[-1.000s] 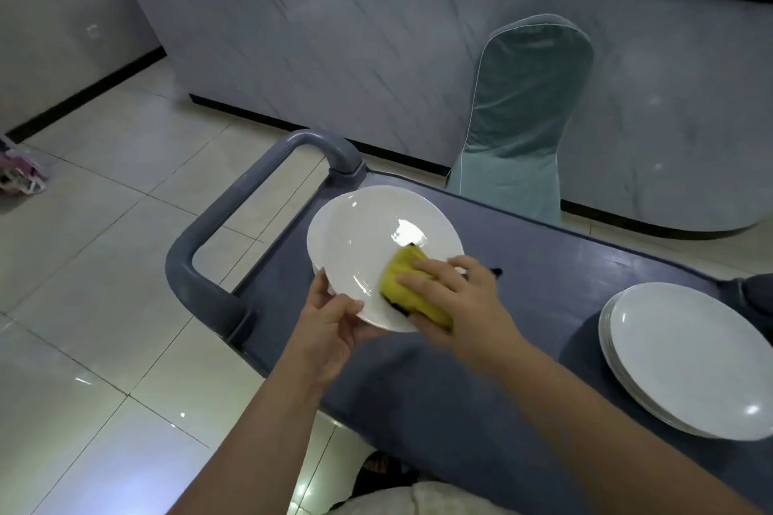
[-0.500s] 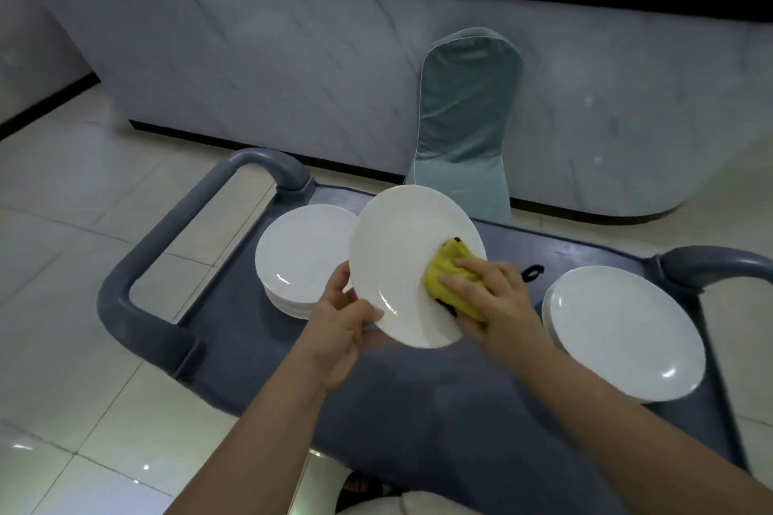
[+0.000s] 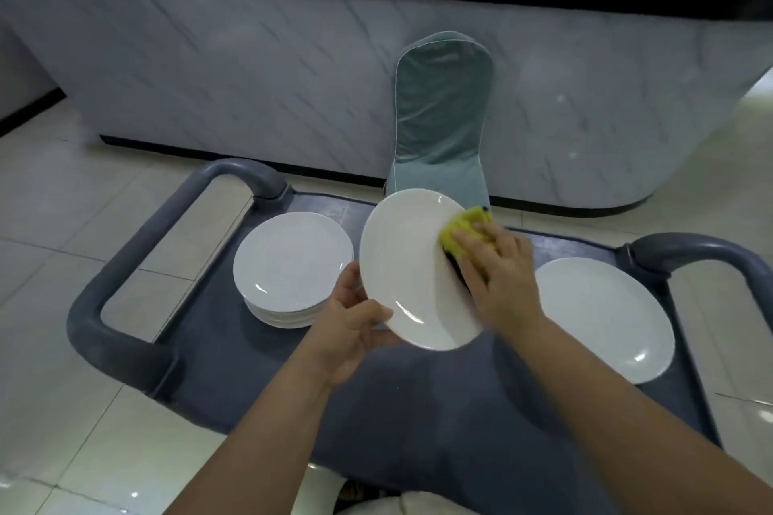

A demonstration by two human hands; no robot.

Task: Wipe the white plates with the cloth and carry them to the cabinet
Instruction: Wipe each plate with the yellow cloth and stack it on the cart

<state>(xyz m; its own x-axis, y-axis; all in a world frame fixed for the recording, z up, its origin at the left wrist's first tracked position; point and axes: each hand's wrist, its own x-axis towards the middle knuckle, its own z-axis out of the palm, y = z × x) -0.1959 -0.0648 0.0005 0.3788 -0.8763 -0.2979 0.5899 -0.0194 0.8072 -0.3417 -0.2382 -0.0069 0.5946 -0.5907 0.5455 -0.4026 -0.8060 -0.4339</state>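
A white plate (image 3: 408,268) is held tilted above the grey cart (image 3: 418,410). My left hand (image 3: 353,324) pinches its lower left rim, thumb on the face. My right hand (image 3: 497,272) presses a yellow cloth (image 3: 462,228) against the plate's upper right edge, fingers curled over the cloth. A stack of white plates (image 3: 290,263) sits on the cart's left side. Another stack of white plates (image 3: 602,314) lies on the right side, partly hidden behind my right forearm.
The cart has grey loop handles at the left (image 3: 125,263) and right (image 3: 707,255). A chair in a teal cover (image 3: 441,117) stands just beyond the cart, against a marble-faced counter (image 3: 251,67) with a dark top. Glossy tiled floor surrounds the cart.
The view shifted right, bringing the left stack into sight. My right hand slid the cloth from the plate's lower middle up to its upper right edge. The plate tilted more upright.
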